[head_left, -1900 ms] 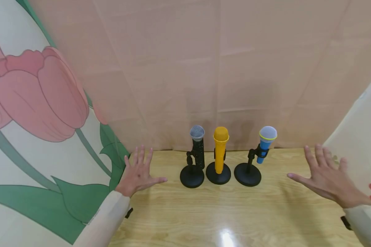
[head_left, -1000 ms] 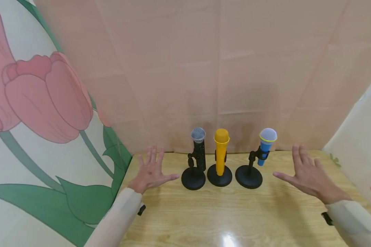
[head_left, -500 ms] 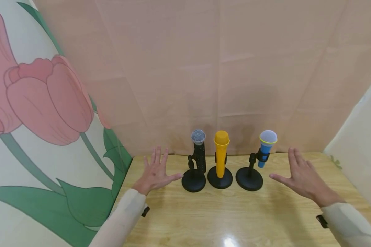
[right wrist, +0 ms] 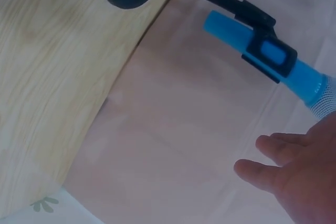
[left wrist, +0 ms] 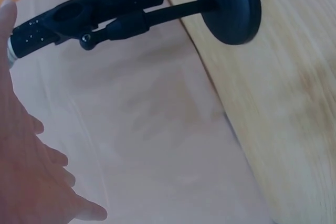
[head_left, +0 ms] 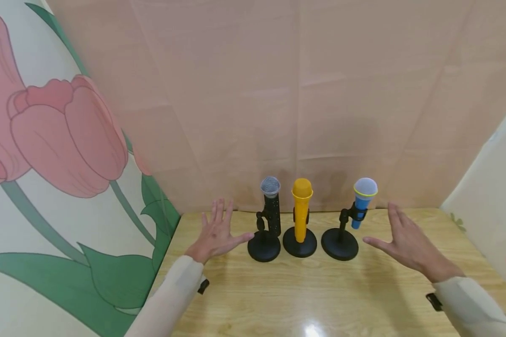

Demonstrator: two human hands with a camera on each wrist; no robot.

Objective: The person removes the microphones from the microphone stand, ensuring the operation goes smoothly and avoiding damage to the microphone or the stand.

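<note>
Three microphones on round black stands form a row at the back of the table. On the left is a black speckled microphone (head_left: 272, 213) with a silver mesh head. A yellow microphone (head_left: 301, 210) stands in the middle. The blue microphone (head_left: 361, 201) on the right leans in its clip, its white head ringed in yellow. My left hand (head_left: 215, 236), fingers spread, is left of the black microphone, thumb tip overlapping its stand base (head_left: 264, 246) in the head view. My right hand (head_left: 413, 243) hovers right of the blue microphone, thumb pointing toward its stand (head_left: 339, 244). Both hands hold nothing.
The wooden table (head_left: 295, 295) ends at a pinkish cloth backdrop (head_left: 244, 117) just behind the stands. A tulip-printed panel (head_left: 67, 140) borders the left side, and a pale panel (head_left: 493, 187) the right. Dark straps show at both wrists.
Both hands have moved inward, the left one rightward and the right one leftward, closer to the microphones. The view has shifted slightly; the microphones and stands have stayed put.
</note>
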